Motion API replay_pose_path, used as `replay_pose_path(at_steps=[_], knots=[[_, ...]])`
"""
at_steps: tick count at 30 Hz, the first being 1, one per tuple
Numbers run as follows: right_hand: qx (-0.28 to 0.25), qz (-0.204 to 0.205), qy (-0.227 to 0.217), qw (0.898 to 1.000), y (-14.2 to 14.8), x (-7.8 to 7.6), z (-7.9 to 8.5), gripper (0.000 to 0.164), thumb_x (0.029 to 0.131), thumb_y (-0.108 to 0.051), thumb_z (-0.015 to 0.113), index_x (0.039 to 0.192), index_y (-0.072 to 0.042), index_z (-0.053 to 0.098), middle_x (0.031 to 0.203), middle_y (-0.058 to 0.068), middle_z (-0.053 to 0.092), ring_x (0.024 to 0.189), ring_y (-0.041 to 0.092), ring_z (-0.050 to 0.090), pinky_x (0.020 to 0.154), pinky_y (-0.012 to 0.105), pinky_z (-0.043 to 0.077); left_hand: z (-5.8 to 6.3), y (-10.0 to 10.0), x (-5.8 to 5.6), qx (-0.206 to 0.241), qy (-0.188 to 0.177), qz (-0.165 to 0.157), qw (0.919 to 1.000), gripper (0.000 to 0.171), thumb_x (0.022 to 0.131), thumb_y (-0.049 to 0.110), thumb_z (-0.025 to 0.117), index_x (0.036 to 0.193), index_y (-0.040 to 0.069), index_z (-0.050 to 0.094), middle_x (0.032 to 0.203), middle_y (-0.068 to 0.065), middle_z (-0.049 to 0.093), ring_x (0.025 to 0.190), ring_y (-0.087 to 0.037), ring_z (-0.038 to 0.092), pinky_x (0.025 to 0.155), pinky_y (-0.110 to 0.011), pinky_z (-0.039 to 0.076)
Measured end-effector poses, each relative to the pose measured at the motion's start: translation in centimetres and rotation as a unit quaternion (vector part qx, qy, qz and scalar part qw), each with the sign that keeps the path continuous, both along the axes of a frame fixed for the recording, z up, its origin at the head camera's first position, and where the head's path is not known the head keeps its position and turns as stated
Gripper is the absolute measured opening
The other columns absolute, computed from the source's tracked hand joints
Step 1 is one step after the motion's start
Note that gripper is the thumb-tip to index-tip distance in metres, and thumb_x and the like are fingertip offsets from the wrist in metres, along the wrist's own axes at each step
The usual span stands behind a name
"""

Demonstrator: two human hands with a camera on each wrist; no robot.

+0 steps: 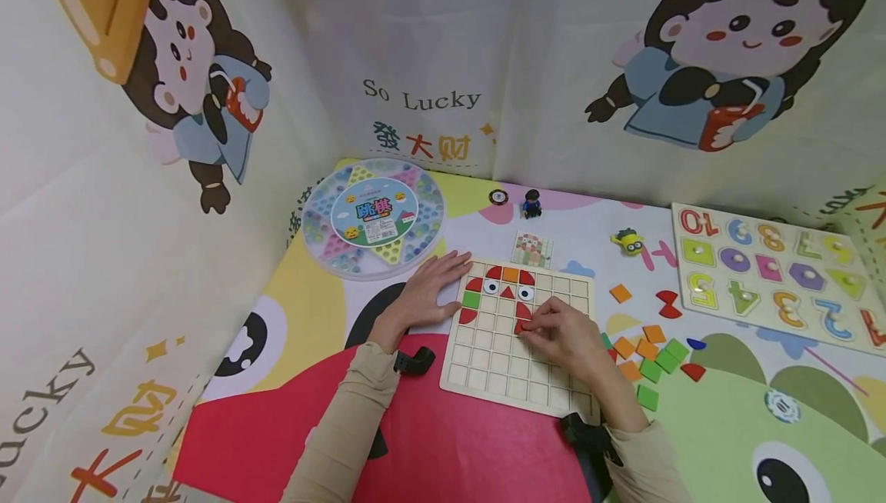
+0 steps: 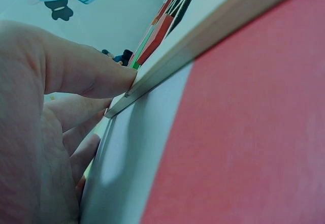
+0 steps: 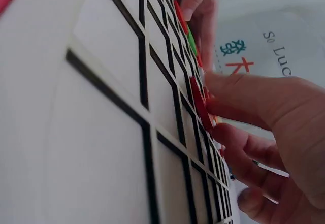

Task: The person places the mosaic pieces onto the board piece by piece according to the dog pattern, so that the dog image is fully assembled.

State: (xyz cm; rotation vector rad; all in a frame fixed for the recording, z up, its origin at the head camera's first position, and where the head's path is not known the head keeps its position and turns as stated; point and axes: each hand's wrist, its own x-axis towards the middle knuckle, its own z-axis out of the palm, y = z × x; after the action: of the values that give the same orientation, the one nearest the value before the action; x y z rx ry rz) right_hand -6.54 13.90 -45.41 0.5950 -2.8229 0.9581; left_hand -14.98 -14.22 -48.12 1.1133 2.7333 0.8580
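Observation:
A square wooden grid board (image 1: 481, 361) lies on the printed cloth, with red, green, orange and eye-marked tiles in its upper left cells. My left hand (image 1: 424, 291) rests at the board's upper left side, its thumb against the edge and the other fingers stretched out. Over the middle of the grid, my right hand (image 1: 569, 340) pinches a red tile (image 3: 201, 104) between thumb and forefinger, right at a cell below another red piece. Fingers partly cover that tile in the head view. Just behind the board is a small picture card (image 1: 532, 249).
Loose orange and green tiles (image 1: 651, 371) and a few red pieces lie right of the board. Farther right is a number puzzle (image 1: 775, 280). A round marble-game box (image 1: 374, 218) sits back left. Small figures (image 1: 531, 204) and a poker chip (image 1: 498, 197) stand near the cloth wall.

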Motion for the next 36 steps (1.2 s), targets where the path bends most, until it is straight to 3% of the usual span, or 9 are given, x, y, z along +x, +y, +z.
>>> replay_pose_path(at_steps=[4,9,15,22,30,36], knots=[[0.018,-0.017,-0.008,1.000,-0.5,-0.1,0.2,0.012,0.074,-0.020,0.087,0.081,-0.014,0.079,0.081,-0.009,0.058,0.068,0.006,0.051,0.056,0.025,0.045,-0.1,0.0,-0.1,0.000,0.001,0.000,1.0000,0.072,0.086,0.032,0.058,0.151,0.005,0.040,0.159,-0.010,0.032,0.148,-0.032,0.021,0.120,-0.050,0.012],[0.034,-0.021,-0.002,0.999,-0.9,-0.2,0.3,0.013,0.074,-0.016,0.087,0.083,-0.013,0.079,0.081,-0.007,0.063,0.070,0.008,0.052,0.058,0.027,0.046,-0.1,0.0,-0.1,0.002,-0.001,0.000,1.0000,0.073,0.086,0.033,0.057,0.151,0.005,0.040,0.159,-0.011,0.032,0.148,-0.031,0.020,0.121,-0.049,0.011],[0.009,-0.032,0.021,0.999,-0.2,-0.2,0.3,0.013,0.075,-0.014,0.086,0.086,-0.012,0.079,0.078,-0.006,0.065,0.066,0.008,0.051,0.055,0.025,0.043,-0.1,0.0,-0.2,0.002,0.001,-0.001,1.0000,0.073,0.086,0.034,0.056,0.150,0.004,0.040,0.159,-0.011,0.032,0.148,-0.032,0.020,0.121,-0.050,0.012],[0.000,-0.144,0.033,0.989,3.4,-0.5,0.9,0.017,0.080,-0.012,0.080,0.093,-0.002,0.076,0.083,0.009,0.065,0.063,0.019,0.056,0.049,0.028,0.040,-0.1,0.1,-0.2,0.003,-0.004,0.000,1.0000,0.073,0.085,0.033,0.057,0.150,0.004,0.040,0.159,-0.011,0.031,0.148,-0.032,0.020,0.121,-0.050,0.012],[0.033,-0.278,-0.016,0.960,9.2,-0.9,1.7,0.027,0.090,-0.017,0.069,0.108,0.004,0.071,0.105,0.026,0.059,0.075,0.034,0.057,0.053,0.033,0.040,-0.2,0.0,-0.1,-0.009,-0.007,0.005,0.9999,0.074,0.085,0.033,0.059,0.151,0.007,0.039,0.160,-0.009,0.030,0.149,-0.030,0.019,0.121,-0.048,0.011],[0.052,-0.314,-0.062,0.946,12.2,-0.8,2.3,0.031,0.093,-0.017,0.067,0.113,0.007,0.068,0.101,0.027,0.059,0.080,0.036,0.054,0.056,0.036,0.038,-0.1,0.1,-0.1,-0.009,-0.010,0.006,0.9999,0.074,0.085,0.032,0.059,0.151,0.007,0.039,0.160,-0.009,0.030,0.149,-0.029,0.018,0.121,-0.047,0.010]])
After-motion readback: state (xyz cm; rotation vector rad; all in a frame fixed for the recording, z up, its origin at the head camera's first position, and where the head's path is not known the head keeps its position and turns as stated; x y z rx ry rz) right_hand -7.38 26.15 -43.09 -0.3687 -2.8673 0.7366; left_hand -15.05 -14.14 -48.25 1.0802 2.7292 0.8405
